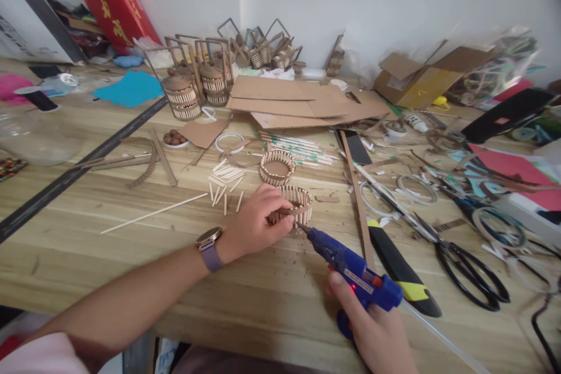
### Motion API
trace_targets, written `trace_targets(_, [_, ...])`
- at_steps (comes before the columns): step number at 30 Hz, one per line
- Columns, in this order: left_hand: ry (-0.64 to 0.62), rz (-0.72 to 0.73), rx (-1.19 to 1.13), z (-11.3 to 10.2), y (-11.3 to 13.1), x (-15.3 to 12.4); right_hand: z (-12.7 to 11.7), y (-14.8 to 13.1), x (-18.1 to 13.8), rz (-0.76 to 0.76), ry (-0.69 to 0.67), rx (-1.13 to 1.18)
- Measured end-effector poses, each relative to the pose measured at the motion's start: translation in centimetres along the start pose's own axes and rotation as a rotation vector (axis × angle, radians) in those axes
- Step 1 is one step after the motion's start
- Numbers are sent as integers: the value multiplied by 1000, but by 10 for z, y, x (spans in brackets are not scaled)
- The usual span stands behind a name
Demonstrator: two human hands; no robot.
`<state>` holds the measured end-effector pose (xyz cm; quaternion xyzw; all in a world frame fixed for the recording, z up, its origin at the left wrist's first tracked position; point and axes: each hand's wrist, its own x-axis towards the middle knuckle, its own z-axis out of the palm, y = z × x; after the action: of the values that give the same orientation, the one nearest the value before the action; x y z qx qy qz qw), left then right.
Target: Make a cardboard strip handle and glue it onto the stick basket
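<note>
My left hand (pixel 258 219) is closed, its fingers pinching a thin brown cardboard strip (pixel 300 210) at the near side of a small round basket (pixel 305 196) made of short wooden sticks. The hand hides the left part of this basket. Wrapped around a blue hot glue gun (pixel 346 260) is my right hand (pixel 372 327). The gun's nozzle points left and sits close to the strip and the basket's near wall; whether it touches cannot be made out. Just behind stands a second round stick basket (pixel 277 168). Short cut sticks (pixel 225 172) lie to the left.
Scissors (pixel 471 272) and a black-and-yellow utility knife (pixel 401 269) lie to the right, beside a long cardboard strip (pixel 357 198). Cardboard sheets (pixel 284 99) and finished handled baskets (pixel 182 96) stand behind. One long thin stick (pixel 153 213) lies at left.
</note>
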<state>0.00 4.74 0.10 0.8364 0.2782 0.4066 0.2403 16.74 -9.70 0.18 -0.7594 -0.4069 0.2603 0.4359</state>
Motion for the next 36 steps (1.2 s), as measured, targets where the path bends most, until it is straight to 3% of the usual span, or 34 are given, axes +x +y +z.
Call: trace_targets(36, [12,13,-18,1,0,0,-1,2,3,-20,15,-7])
